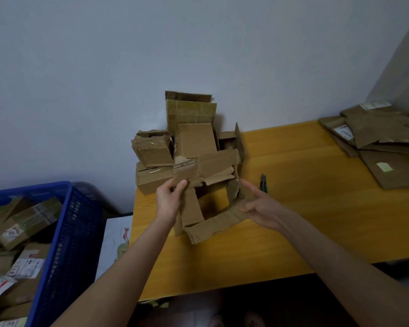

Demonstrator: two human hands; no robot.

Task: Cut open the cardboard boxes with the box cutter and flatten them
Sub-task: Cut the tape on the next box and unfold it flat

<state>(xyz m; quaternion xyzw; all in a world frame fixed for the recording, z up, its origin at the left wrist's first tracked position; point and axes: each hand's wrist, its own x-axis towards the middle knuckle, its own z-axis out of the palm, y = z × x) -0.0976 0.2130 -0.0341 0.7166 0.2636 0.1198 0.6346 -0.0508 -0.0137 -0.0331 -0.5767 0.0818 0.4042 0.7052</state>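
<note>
I hold a cut-open brown cardboard box (213, 168) above the yellow table (293, 220), its flaps splayed outward. My left hand (169, 199) pinches a flap on its left side between thumb and fingers. My right hand (260, 206) grips the box's right wall, thumb on top. The box cutter (264, 183), dark with a green body, lies on the table just right of the box, untouched. Behind the held box, several uncut boxes (151, 159) are stacked against the wall.
A pile of flattened cardboard (383, 142) covers the table's far right corner. A blue plastic crate (64, 244) with several more boxes stands on the left, beside the table. A white sheet (115, 241) lies between crate and table.
</note>
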